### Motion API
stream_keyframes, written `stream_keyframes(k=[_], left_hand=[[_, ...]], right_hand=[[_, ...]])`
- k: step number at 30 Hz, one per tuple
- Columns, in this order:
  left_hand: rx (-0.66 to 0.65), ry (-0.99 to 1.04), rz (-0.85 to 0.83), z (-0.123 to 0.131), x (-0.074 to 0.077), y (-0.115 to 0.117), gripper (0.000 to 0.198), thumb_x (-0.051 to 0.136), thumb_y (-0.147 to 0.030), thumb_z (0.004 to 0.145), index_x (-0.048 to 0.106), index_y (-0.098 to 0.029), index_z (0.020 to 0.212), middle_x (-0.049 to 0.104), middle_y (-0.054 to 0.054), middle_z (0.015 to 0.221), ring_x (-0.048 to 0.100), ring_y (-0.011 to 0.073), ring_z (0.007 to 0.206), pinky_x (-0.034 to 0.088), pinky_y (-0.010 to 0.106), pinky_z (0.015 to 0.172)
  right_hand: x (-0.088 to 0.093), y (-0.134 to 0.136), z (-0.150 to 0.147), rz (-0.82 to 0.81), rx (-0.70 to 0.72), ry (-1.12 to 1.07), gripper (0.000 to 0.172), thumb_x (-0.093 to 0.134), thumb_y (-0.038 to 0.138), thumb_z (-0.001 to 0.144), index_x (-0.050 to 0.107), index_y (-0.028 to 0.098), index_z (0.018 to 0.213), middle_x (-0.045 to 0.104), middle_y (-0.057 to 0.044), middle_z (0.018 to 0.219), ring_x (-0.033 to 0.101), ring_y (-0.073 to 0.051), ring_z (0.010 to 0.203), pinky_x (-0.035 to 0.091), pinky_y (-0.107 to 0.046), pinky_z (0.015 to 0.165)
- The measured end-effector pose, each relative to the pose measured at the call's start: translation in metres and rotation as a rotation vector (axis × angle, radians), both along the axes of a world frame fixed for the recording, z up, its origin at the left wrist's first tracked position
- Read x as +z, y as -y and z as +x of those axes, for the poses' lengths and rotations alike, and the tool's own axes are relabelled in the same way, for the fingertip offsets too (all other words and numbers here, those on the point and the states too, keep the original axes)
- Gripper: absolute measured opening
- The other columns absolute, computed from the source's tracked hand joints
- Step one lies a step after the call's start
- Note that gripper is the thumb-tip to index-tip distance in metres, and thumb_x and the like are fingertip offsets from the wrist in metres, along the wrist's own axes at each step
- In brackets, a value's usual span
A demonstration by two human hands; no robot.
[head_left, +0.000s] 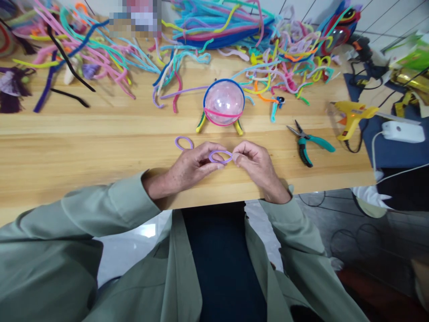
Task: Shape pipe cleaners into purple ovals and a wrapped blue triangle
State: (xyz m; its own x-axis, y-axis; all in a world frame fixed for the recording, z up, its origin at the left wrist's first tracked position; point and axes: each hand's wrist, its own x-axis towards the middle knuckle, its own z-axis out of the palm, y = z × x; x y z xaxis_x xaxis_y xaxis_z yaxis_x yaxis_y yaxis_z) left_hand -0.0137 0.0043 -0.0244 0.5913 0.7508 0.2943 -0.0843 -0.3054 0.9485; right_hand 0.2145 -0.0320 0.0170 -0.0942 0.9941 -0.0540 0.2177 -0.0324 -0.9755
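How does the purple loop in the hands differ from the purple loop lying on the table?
The held loop is pinched between the left hand and right hand; the loose loop lies untouched on the table. The held loop looks a wider oval, the loose loop rounder. Both are purple fuzzy-wire rings.

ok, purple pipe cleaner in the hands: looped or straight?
Looped. The purple pipe cleaner forms a small oval ring, pinched between the left hand and right hand, which hide whether its ends are joined.
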Motion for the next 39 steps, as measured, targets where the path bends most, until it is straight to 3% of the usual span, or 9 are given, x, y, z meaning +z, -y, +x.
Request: stream_keyframes(k=[7, 14, 19, 22, 25, 29, 33, 39], left_hand=[[0.021, -0.006, 0.036, 0.001, -0.002, 0.000, 0.035, 0.077, -0.044, 0.106, 0.073, -0.021, 0.132, 0.083, 0.007, 0.108, 0.083, 0.0181, 0.100, 0.066, 0.027, 0.090], [0.120, -0.128, 0.114, -0.002, -0.003, -0.002, 0.058, 0.083, -0.051, 0.100, 0.067, -0.021, 0.147, 0.081, 0.007, 0.107, 0.072, 0.0130, 0.074, 0.057, 0.023, 0.064], [0.212, -0.211, 0.275, -0.013, 0.022, -0.004, 0.046, 0.084, -0.048, 0.100, 0.073, -0.023, 0.136, 0.082, 0.004, 0.103, 0.057, 0.0081, 0.058, 0.047, 0.023, 0.057], [0.307, -0.331, 0.286, -0.033, 0.039, -0.009, 0.036, 0.080, -0.048, 0.102, 0.077, -0.025, 0.128, 0.081, 0.002, 0.096, 0.055, 0.0110, 0.059, 0.046, 0.027, 0.057], [0.400, -0.448, 0.329, -0.060, 0.047, -0.019, 0.024, 0.081, -0.049, 0.101, 0.081, -0.026, 0.109, 0.077, 0.002, 0.089, 0.054, 0.0136, 0.060, 0.044, 0.031, 0.057], [0.439, -0.599, 0.342, -0.086, 0.039, -0.031, 0.025, 0.077, -0.046, 0.103, 0.081, -0.022, 0.104, 0.072, 0.004, 0.088, 0.054, 0.0142, 0.063, 0.043, 0.031, 0.060], [0.439, -0.665, 0.301, -0.091, 0.028, -0.036, 0.024, 0.074, -0.045, 0.103, 0.081, -0.022, 0.105, 0.072, 0.006, 0.095, 0.059, 0.0168, 0.069, 0.048, 0.032, 0.067], [0.405, -0.822, 0.381, -0.083, 0.026, -0.044, 0.019, 0.070, -0.036, 0.103, 0.081, -0.022, 0.108, 0.073, 0.007, 0.096, 0.064, 0.0200, 0.078, 0.049, 0.032, 0.073]], right_hand=[[-0.001, 0.000, 0.000, 0.011, 0.002, -0.002, 0.014, 0.069, 0.031, 0.088, 0.065, 0.023, 0.078, 0.059, 0.004, 0.072, 0.047, -0.013, 0.066, 0.036, -0.030, 0.063], [-0.003, -0.001, 0.001, 0.032, -0.067, -0.046, 0.014, 0.069, 0.031, 0.086, 0.063, 0.023, 0.076, 0.059, 0.004, 0.071, 0.048, -0.013, 0.066, 0.037, -0.030, 0.063], [-0.005, -0.004, 0.003, 0.067, -0.105, -0.057, 0.014, 0.068, 0.033, 0.087, 0.065, 0.024, 0.077, 0.057, 0.004, 0.068, 0.048, -0.013, 0.065, 0.037, -0.030, 0.062], [-0.008, -0.004, 0.004, 0.075, -0.118, 0.035, 0.014, 0.067, 0.033, 0.088, 0.065, 0.024, 0.077, 0.059, 0.004, 0.069, 0.047, -0.013, 0.064, 0.037, -0.031, 0.062], [-0.010, -0.002, 0.007, 0.106, -0.127, 0.170, 0.015, 0.067, 0.031, 0.089, 0.065, 0.024, 0.076, 0.060, 0.004, 0.067, 0.046, -0.013, 0.062, 0.036, -0.031, 0.062], [-0.013, 0.002, 0.013, 0.124, -0.114, 0.374, 0.017, 0.069, 0.029, 0.090, 0.064, 0.024, 0.075, 0.060, 0.004, 0.065, 0.050, -0.015, 0.062, 0.034, -0.032, 0.063], [-0.017, 0.004, 0.019, 0.148, -0.149, 0.574, 0.014, 0.074, 0.029, 0.088, 0.067, 0.025, 0.077, 0.069, 0.000, 0.071, 0.058, -0.018, 0.065, 0.036, -0.033, 0.065], [-0.020, 0.007, 0.017, 0.219, -0.197, 0.522, 0.011, 0.073, 0.032, 0.090, 0.070, 0.026, 0.081, 0.070, 0.000, 0.071, 0.059, -0.018, 0.064, 0.042, -0.034, 0.064]])
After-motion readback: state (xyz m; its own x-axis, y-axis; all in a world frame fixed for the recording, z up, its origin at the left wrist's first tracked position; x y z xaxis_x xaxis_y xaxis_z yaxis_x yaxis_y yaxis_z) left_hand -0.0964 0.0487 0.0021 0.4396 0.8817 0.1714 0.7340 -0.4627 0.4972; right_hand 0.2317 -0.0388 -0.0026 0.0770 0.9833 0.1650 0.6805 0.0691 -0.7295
